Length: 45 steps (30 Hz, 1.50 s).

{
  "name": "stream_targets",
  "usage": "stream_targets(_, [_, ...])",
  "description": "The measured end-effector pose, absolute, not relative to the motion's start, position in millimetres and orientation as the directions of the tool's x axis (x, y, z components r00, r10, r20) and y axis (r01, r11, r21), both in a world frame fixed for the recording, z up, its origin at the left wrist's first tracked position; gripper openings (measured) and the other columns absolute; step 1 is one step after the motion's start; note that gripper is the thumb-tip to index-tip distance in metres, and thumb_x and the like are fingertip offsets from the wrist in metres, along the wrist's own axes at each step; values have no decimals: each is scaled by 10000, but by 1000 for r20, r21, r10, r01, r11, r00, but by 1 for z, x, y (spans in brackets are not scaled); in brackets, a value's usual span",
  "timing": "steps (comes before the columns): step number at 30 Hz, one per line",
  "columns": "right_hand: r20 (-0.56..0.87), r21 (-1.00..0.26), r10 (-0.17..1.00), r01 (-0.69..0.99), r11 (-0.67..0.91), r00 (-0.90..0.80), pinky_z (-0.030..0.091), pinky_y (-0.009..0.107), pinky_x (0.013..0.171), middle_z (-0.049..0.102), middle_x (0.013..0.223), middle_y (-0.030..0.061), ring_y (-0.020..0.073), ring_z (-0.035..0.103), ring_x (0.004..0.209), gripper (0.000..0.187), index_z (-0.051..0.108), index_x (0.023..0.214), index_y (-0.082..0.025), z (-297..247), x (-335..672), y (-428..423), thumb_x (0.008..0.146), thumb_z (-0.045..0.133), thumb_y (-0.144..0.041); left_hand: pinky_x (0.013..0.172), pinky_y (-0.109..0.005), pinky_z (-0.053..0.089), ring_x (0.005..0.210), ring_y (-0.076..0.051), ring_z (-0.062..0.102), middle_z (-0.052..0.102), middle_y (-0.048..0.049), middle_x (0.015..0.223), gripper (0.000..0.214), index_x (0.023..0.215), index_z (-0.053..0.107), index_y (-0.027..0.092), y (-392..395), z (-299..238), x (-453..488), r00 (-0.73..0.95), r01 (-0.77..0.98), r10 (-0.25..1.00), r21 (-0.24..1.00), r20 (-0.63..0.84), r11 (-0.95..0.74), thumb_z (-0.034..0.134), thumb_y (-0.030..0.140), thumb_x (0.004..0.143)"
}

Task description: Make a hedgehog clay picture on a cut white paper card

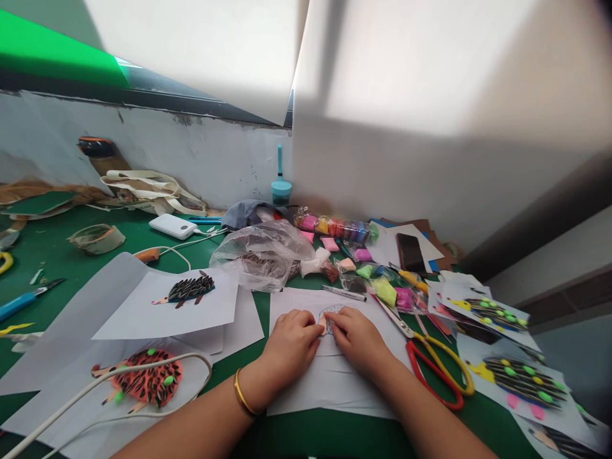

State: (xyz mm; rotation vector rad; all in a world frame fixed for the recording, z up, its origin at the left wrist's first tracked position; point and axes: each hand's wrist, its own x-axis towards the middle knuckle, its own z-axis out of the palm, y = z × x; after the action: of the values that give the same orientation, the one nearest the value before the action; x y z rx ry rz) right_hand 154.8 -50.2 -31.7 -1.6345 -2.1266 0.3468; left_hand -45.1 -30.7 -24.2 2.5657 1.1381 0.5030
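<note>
The fingers [312,330] of the left hand [291,347] and of the right hand [358,338] curl in and close on a small pinkish bit of clay [324,325]. It sits on a drawn outline near the top of a white sheet [335,389]. The sheet lies loose on the green tabletop [310,437] (nothing seems to weigh it down), so a hard sideways press could slide it or smear the clay past the outline. Scissors [433,357] lie just right of the right hand, and a careless wrist might knock them.
</note>
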Motion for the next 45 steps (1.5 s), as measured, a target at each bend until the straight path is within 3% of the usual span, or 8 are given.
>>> stream_targets(4, [211,-493,954,820,292,-212,485,327,831,646,922,61,206,590,911,350,682,1208,-232,-32,156,-50,916,502,-165,878,-410,450,1001,-229,562,627,-39,1061,269,1090,670,293,-31,-25,-45,625,652,753,393,207,-649,617,184,851])
stream_targets(11, [177,-410,954,863,293,-240,468,333,802,629,892,59,210,579,872,381,702,1186,-254,-29,149,-51,875,530,-116,886,-415,447,1006,-231,559,627,-44,1056,242,1076,677,286,-31,-24,-45,629,654,753,392,194,-647,597,193,866])
stream_targets(19, [203,-473,955,832,290,-217,475,322,824,641,909,55,204,585,897,381,680,1214,-239,-32,152,-50,894,505,-128,866,-405,447,984,-227,557,624,-46,1048,247,1089,671,285,-31,-24,-45,629,648,747,384,216,-657,591,198,872])
stream_targets(26, [161,-419,961,866,271,-223,459,323,803,629,884,51,205,582,872,395,708,1176,-275,-29,148,-50,867,528,-106,865,-398,445,983,-224,555,624,-45,1036,239,1070,677,289,-32,-25,-45,626,647,746,382,226,-659,598,192,867])
stream_targets(32, [196,-508,963,820,263,-187,472,326,841,643,913,53,207,590,921,400,686,1209,-242,-33,152,-49,883,494,-113,842,-392,444,970,-221,556,625,-52,1038,237,1090,675,286,-31,-25,-44,633,645,737,363,239,-672,575,214,888])
stream_targets(39, [161,-466,965,846,260,-208,461,327,810,624,880,42,201,580,872,402,720,1159,-293,-31,148,-49,864,522,-106,846,-388,444,961,-215,557,626,-47,1025,221,1071,685,288,-31,-26,-44,625,650,740,360,249,-669,580,216,890])
stream_targets(45, [169,-536,970,810,237,-172,473,322,833,634,895,48,201,590,912,412,693,1203,-248,-31,151,-47,877,483,-106,850,-395,446,964,-219,560,626,-48,1027,232,1081,680,288,-32,-26,-44,624,645,740,370,251,-669,588,211,882])
